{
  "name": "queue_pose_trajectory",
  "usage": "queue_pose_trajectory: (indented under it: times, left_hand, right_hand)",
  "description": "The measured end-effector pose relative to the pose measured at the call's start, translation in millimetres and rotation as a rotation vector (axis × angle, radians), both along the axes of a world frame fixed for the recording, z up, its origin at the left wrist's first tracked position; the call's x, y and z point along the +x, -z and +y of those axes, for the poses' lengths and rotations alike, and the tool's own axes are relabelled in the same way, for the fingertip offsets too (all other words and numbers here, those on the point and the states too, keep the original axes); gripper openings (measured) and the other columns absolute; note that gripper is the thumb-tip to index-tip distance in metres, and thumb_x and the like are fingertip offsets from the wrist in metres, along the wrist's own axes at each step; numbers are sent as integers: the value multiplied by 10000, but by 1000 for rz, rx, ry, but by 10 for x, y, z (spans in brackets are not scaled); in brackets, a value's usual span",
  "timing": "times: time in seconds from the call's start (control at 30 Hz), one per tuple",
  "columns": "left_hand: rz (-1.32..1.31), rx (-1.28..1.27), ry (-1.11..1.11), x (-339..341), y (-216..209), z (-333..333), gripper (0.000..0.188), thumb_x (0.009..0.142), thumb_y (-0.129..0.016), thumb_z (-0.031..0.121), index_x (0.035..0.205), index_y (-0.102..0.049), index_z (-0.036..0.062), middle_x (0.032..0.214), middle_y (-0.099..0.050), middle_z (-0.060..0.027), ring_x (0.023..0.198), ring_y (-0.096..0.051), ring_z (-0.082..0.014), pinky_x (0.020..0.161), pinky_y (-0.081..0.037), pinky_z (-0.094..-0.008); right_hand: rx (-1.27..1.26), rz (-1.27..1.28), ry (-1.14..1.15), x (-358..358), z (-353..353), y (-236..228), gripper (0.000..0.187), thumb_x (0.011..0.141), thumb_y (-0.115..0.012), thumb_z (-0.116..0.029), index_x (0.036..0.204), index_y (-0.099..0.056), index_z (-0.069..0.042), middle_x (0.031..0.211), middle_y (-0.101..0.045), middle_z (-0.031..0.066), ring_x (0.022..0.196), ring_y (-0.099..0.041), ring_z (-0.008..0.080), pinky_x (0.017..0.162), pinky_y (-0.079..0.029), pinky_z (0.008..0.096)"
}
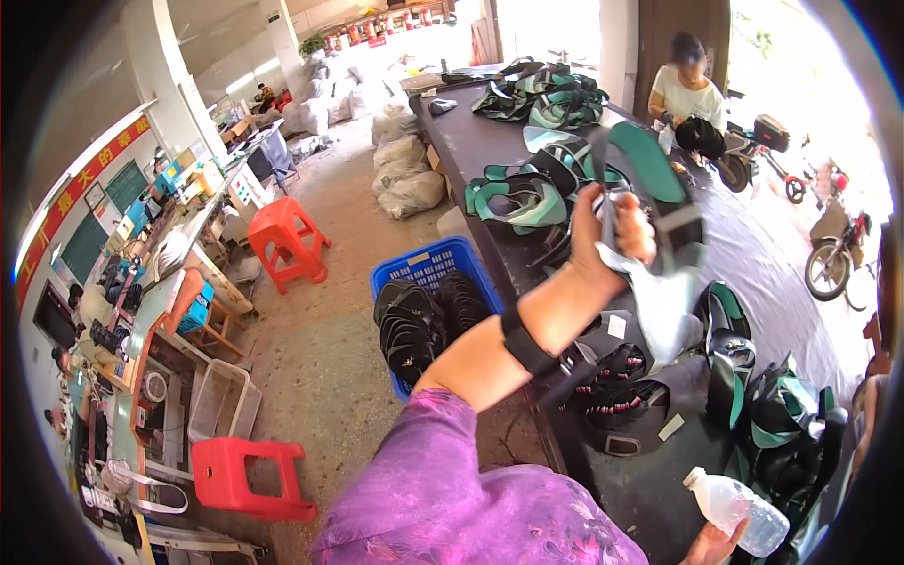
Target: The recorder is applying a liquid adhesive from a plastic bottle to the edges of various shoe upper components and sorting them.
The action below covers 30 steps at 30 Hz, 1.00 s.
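My left hand (617, 229) is raised over the long dark table, its fingers closed round a blurred black, green and pale grey fabric piece (648, 162). Part of that piece hangs below the hand. At the bottom right, my right hand (719, 545) shows only partly, its fingers against a translucent plastic bottle (739, 510) that lies tilted over the table. Similar curved black and green fabric pieces (513, 202) lie beyond my left hand. More of them (786, 405) lie near the bottle, and a stack of black pieces with straps (617, 400) sits below my left forearm.
A blue plastic basket (428, 259) with stacked black pieces stands on the floor left of the table (461, 141). Two red stools (282, 240) stand farther left, near a cluttered workbench (155, 325). White sacks (410, 188) line the aisle. Another person (687, 89) works across the table.
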State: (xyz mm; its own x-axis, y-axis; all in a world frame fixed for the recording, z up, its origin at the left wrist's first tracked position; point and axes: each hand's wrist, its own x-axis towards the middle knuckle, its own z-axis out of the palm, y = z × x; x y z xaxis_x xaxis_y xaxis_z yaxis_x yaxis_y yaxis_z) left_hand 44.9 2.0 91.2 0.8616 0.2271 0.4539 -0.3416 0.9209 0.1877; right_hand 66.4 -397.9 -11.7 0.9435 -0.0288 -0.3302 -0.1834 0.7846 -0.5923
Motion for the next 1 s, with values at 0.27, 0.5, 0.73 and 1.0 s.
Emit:
queue_pose_trajectory:
  times: [0.27, 0.5, 0.73, 1.0]
  left_hand:
    - [101, -151, 275, 691, 1231, -1570, 508, 723, -310, 542, 630, -449, 62, 412, -270, 6, 328, -268, -116, 331, -225, -251]
    - [789, 447, 138, 237, 2125, -2079, 373, 726, -397, 491, 654, -503, 141, 472, -434, 27, 380, -358, -69, 353, -256, -203]
    - [648, 1149, -107, 127, 1728, -1883, 414, 707, -510, 369, 906, -478, 7, 830, -507, -69, 741, -469, -147, 629, -383, -260]
    - [963, 1201, 290, 80, 2148, -1712, 363, 803, -383, 305, 1026, -443, 24, 918, -512, -79, 785, -510, -150, 633, -445, -275]
  right_hand:
    - [-158, -209, 71, 66, -495, 127, 407, 789, -423, -200, 1123, -336, 17, 1161, -355, 144, 1088, -315, 252, 933, -204, 380]
    - [-346, -401, 100, 4, -1116, 432, 444, 771, -461, -214, 1130, -324, 9, 1147, -366, 133, 1071, -333, 244, 923, -230, 376]
    - [-472, -457, 114, -341, -998, 459, 446, 752, -484, -121, 1138, -306, 12, 1141, -368, 128, 1062, -342, 238, 920, -229, 380]
    - [-465, -427, 37, -4, -294, 465, 483, 630, -575, 44, 1071, -384, -4, 1015, -444, 73, 965, -420, 183, 845, -316, 298]
